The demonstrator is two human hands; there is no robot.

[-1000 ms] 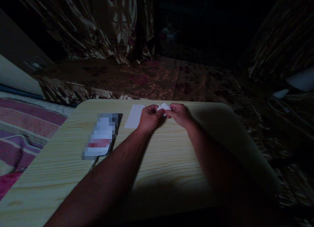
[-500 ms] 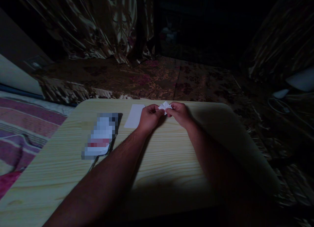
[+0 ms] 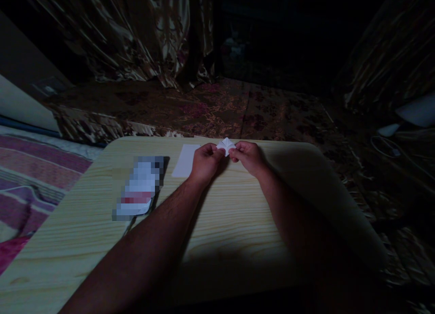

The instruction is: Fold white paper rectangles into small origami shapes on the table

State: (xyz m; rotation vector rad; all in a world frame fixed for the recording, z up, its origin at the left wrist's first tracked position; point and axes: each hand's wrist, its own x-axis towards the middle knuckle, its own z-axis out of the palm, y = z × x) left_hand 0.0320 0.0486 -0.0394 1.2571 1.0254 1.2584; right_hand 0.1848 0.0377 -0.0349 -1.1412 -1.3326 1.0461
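Near the far edge of the wooden table (image 3: 231, 205), a small folded white paper (image 3: 226, 145) with crease lines is pinched between both hands. My left hand (image 3: 205, 160) grips its left side, thumb on top. From the other side, my right hand (image 3: 249, 156) holds the right corner between thumb and fingers. Part of the paper is hidden by the thumbs. Just left of my left hand lies a flat white sheet of paper (image 3: 184, 161).
A phone-shaped object (image 3: 141, 187), its screen blurred out, lies at the table's left with a cable attached. Beyond the left edge is a striped bedcover (image 3: 37, 169). Patterned curtains (image 3: 152, 37) hang behind, and a white lamp-like object (image 3: 418, 111) stands at the right.
The folded paper has shifted slightly left and up, and its outline looks more like a compact diamond. Both hands still hold it; my left hand has moved slightly left.
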